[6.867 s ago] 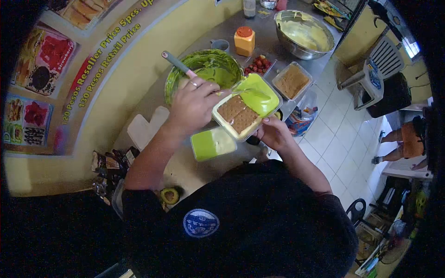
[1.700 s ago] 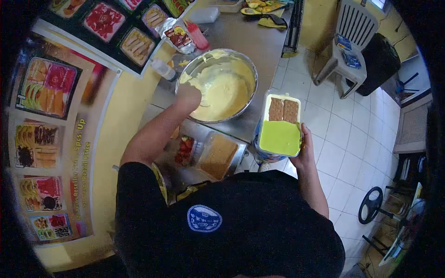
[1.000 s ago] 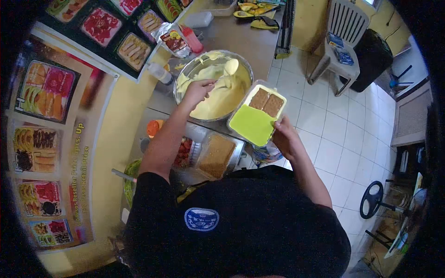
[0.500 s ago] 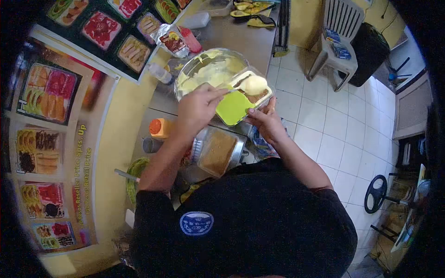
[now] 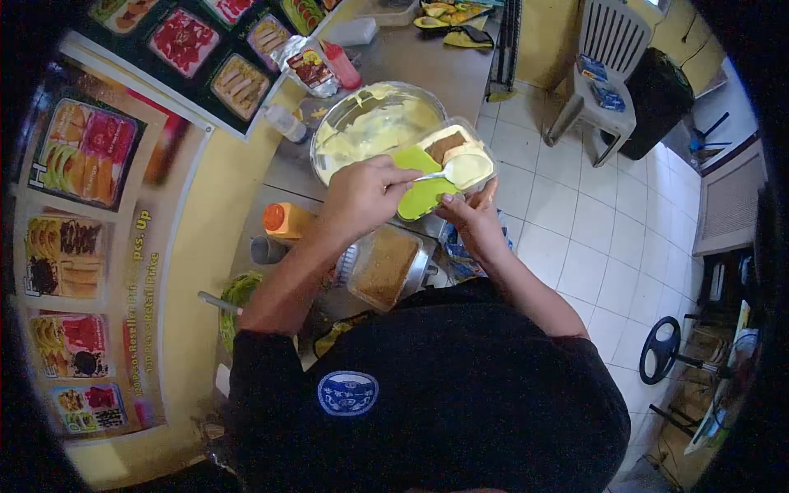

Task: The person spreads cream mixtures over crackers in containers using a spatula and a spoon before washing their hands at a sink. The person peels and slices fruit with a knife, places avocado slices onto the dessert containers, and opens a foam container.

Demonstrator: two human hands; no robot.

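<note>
My left hand [image 5: 371, 191] pinches a metal spoon [image 5: 434, 175] loaded with pale yellow cream [image 5: 468, 170]. The spoon's bowl is over a clear plastic tub [image 5: 485, 149], which my right hand [image 5: 474, 215] grips from the near right side. Inside the tub are brown cake [image 5: 445, 147] and more cream. A flat lime-green piece [image 5: 421, 197] covers the tub's near left part, with my right thumb at its edge; its exact kind is unclear. Just behind my hands stands a large clear bowl [image 5: 327, 146] smeared with the same cream.
Another tub of brown cake [image 5: 384, 267] is close to my body. An orange-capped container [image 5: 288, 220], a red squeeze bottle [image 5: 341, 66] and a foil pack [image 5: 307, 69] stand on the table [image 5: 415, 62]. A plastic chair [image 5: 592, 99] is at the right; food posters [image 5: 90, 246] line the left wall.
The spoon has turned and come nearer, its cream now low at the tub's right side. More brown cake shows in the tub. Both hands have shifted slightly.
</note>
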